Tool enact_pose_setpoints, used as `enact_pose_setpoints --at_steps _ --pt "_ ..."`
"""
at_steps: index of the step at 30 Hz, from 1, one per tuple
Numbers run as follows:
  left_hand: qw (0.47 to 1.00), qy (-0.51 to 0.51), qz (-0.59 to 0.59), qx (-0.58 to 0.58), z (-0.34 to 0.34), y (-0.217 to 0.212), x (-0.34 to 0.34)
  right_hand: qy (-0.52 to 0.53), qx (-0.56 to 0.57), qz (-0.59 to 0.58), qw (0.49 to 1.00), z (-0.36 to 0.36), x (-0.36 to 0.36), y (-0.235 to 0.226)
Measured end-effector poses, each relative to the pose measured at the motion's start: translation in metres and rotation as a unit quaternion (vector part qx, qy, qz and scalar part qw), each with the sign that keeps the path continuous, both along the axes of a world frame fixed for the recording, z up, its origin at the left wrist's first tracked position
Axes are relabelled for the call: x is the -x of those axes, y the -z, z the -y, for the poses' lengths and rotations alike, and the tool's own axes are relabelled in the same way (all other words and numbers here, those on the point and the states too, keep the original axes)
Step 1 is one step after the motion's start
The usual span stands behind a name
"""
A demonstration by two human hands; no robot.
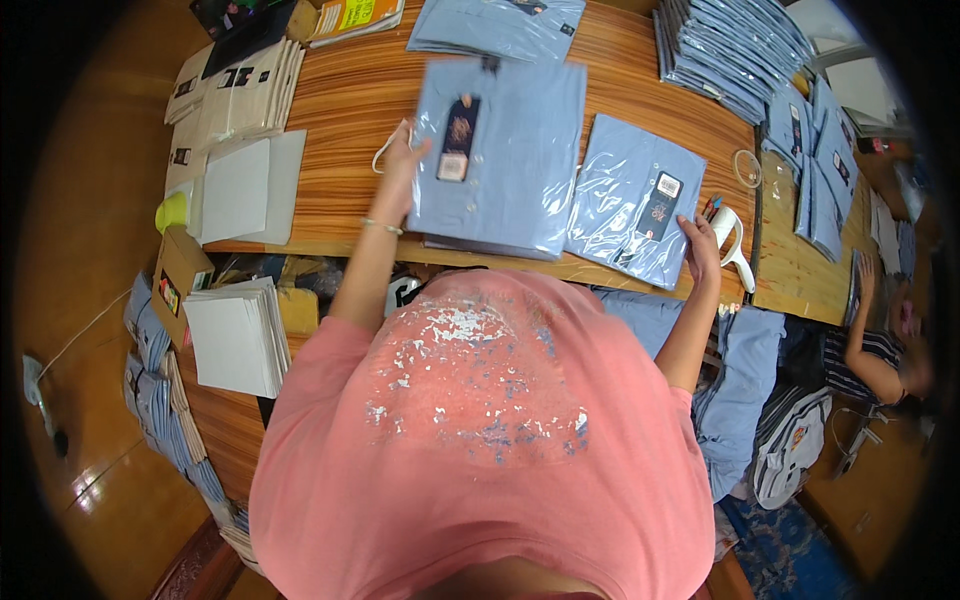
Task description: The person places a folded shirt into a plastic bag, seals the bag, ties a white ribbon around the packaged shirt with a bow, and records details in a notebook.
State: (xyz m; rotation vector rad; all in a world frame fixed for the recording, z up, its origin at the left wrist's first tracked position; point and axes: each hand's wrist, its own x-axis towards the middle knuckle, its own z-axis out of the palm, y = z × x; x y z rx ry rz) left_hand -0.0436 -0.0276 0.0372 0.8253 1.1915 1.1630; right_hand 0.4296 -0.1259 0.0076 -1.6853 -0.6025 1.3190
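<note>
A folded light-blue shirt in a clear plastic bag [525, 160], with a dark hang tag, is raised over the near edge of the wooden table. My left hand [403, 165] grips its left edge, thumb on the front. To its right, a second bagged blue shirt [610, 195] is tilted at the table's near edge, its tag carrying a white label. My right hand [703, 247] pinches that one's right edge. The two bags meet or slightly overlap. Beneath the left shirt, part of another blue item shows at the table edge.
Bagged blue shirts [490, 30] lie at the far side; a tall stack [730, 55] stands far right. Beige packed garments [240, 90] and white sheets [235, 190] are at left. A white tape dispenser [738, 250] sits beside my right hand. Another person's arm [865, 300] is at right.
</note>
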Motion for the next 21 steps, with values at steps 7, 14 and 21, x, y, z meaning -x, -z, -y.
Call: enact_pose_setpoints --at_steps 7,14,21 --pt "0.99 0.094 -0.098 -0.031 -0.002 0.059 -0.007 -0.023 -0.15 0.124 0.981 -0.001 0.029 -0.066" --pt "0.99 0.023 -0.084 -0.107 0.016 0.053 -0.017 -0.044 -0.244 0.104 0.963 -0.004 0.112 -0.169" --pt "0.992 0.112 -0.06 -0.013 0.013 0.047 0.002 -0.038 -0.174 -0.123 0.976 -0.027 0.177 -0.131"
